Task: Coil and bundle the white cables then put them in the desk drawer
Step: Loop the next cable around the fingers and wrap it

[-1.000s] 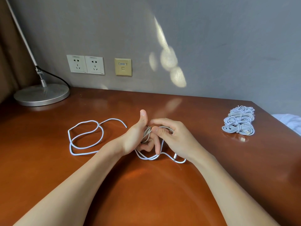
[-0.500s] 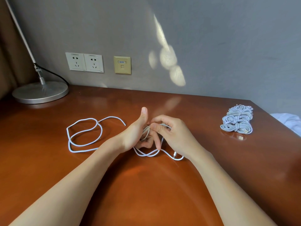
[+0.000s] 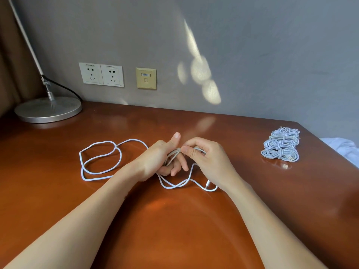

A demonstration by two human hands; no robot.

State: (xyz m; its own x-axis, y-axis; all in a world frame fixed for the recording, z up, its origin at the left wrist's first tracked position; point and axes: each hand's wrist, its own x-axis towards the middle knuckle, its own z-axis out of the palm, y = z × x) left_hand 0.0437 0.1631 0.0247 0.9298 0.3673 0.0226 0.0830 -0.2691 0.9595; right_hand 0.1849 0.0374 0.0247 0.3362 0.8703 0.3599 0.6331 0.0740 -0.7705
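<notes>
A long white cable point(image 3: 101, 158) lies in loose loops on the brown desk point(image 3: 174, 220), left of my hands. Its near part is wound in several turns around the fingers of my left hand point(image 3: 153, 162), whose thumb points up. My right hand point(image 3: 206, 160) pinches the wound strands between thumb and forefinger, right beside the left thumb. A slack run of the cable with a small plug hangs down onto the desk under my right wrist. A pile of coiled, bundled white cables point(image 3: 281, 144) sits at the desk's right side. No drawer shows in this view.
A silver lamp base point(image 3: 48, 109) with its slanted pole stands at the back left. Two wall sockets point(image 3: 101, 74) and a beige data port point(image 3: 146, 78) are on the grey wall. White fabric point(image 3: 343, 148) lies beyond the desk's right edge.
My right hand has carried the strand up and over the left fingers, closer to the left thumb. The loose loops at the left have barely shifted.
</notes>
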